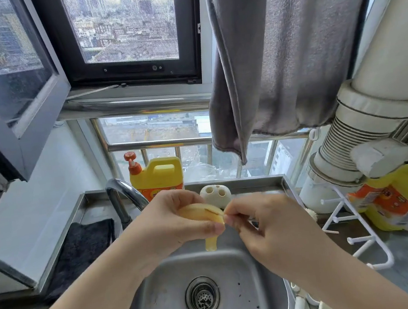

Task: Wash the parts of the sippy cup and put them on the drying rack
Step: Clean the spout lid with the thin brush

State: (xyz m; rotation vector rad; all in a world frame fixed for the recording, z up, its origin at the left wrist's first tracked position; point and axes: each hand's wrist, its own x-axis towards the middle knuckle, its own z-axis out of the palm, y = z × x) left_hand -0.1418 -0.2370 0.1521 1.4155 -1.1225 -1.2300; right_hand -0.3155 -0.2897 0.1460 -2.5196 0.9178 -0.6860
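The yellow spout [207, 226] is gripped by the left hand [172, 224] over the sink [163, 298]. A thin brush [215, 210] is pinched by the right hand [259, 221]. The brush should be worked fully through the spout, rotated, with the spout kept over the sink.

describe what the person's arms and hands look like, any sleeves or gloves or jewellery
Both forearms are bare as far as the frame shows, with no sleeve edge in view. The left hand and right hand wear no gloves. No ring, watch or bracelet shows on the fingers or wrists. The nails that can be seen are short and look unpainted.
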